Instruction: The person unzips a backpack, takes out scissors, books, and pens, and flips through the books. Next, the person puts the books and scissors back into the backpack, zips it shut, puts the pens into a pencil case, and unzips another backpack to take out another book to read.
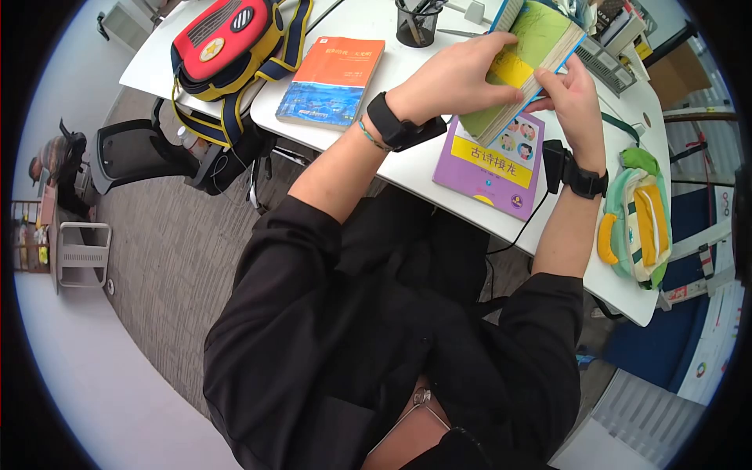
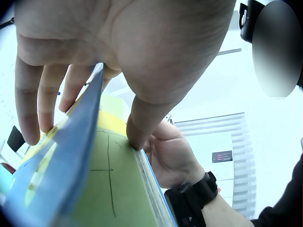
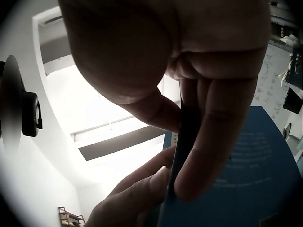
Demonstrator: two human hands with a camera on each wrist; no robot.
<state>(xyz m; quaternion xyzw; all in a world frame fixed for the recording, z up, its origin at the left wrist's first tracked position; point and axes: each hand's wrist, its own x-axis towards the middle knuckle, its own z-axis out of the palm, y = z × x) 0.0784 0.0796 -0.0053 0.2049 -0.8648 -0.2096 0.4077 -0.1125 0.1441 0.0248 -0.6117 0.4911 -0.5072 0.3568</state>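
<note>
Both hands hold a book with green and yellow inner pages (image 1: 540, 35), its cover turned open, above the front part of the desk. My left hand (image 1: 462, 78) has its thumb on the green page, while the fingers reach round the outside of the raised blue cover (image 2: 78, 156). At the book's other edge, my right hand (image 1: 578, 106) pinches it, thumb on one side and fingers against the blue back cover (image 3: 255, 170). Under the held book lies a purple book with a yellow title band (image 1: 486, 182). An orange and blue book (image 1: 333, 78) lies farther left.
A red and navy backpack (image 1: 219, 47) sits at the desk's left end, above a black chair (image 1: 145, 153). A mesh pen cup (image 1: 416, 30) stands at the back. On the right lies a green and yellow pouch (image 1: 641, 223). A cable hangs over the white desk's (image 1: 407, 168) front edge.
</note>
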